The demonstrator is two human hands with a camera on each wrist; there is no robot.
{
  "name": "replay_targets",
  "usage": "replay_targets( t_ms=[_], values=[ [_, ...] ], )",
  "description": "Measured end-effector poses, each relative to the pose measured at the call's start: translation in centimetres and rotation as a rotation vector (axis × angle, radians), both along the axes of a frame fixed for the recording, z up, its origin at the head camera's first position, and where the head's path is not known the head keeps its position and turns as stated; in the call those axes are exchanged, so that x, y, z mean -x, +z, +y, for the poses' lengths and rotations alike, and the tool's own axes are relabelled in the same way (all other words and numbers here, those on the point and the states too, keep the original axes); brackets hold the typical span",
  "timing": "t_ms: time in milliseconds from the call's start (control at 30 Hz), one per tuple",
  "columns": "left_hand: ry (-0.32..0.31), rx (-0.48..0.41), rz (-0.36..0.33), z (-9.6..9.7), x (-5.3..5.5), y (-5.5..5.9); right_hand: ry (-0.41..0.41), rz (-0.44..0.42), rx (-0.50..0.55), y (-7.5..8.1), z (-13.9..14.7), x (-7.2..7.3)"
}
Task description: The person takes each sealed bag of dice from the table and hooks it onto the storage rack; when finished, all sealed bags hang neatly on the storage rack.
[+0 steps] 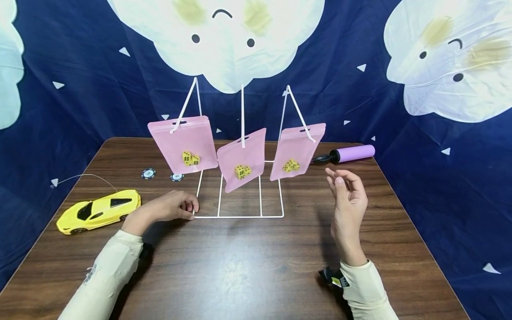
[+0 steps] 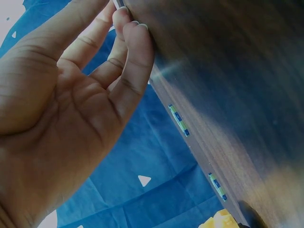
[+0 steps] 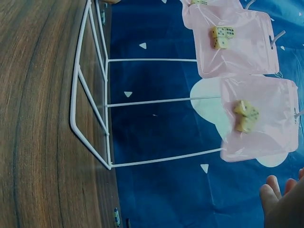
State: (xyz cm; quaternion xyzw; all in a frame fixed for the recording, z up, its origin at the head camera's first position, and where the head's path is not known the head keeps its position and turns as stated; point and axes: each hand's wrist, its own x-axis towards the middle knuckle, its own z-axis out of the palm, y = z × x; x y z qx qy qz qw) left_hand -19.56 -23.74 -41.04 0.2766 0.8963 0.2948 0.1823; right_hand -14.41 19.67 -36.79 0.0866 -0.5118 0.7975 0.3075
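Observation:
A white wire display rack [image 1: 240, 217] stands mid-table with three hooked arms. From them hang a left pink zip bag [image 1: 170, 144], a middle one [image 1: 230, 158] and a right one [image 1: 294, 144], each with yellow dice [image 1: 241, 172] visible inside. My left hand [image 1: 170, 206] pinches the front left corner of the rack's base between thumb and fingers. Raised to the right of the rack, my right hand [image 1: 349, 213] holds nothing, its fingers loosely bent. The right wrist view has those fingertips [image 3: 273, 183] just below the right bag [image 3: 280, 121], apart from it.
A yellow toy car [image 1: 100, 211] sits left of my left forearm. Two poker chips, one farther left [image 1: 148, 173] and one by the rack [image 1: 177, 177], lie behind that hand. At the back right is a purple hand pump [image 1: 356, 153]. A blue cloud-print cloth [image 1: 344, 98] hangs behind the table.

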Motion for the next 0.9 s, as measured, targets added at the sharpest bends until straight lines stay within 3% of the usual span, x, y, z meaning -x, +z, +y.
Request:
replay_targets(
  t_ms=[400,600,900],
  values=[
    [0.001,-0.011,0.001,-0.2,-0.2,0.0,0.021,0.006,-0.039,-0.3,-0.2,0.2],
    [0.007,-0.008,-0.013,-0.5,-0.5,-0.1,0.039,-0.033,-0.104,-0.8,-0.4,0.3],
    [-0.007,0.004,-0.004,0.2,-0.2,0.1,0.091,-0.104,-0.176,-1.6,-0.6,0.3]
  ],
)
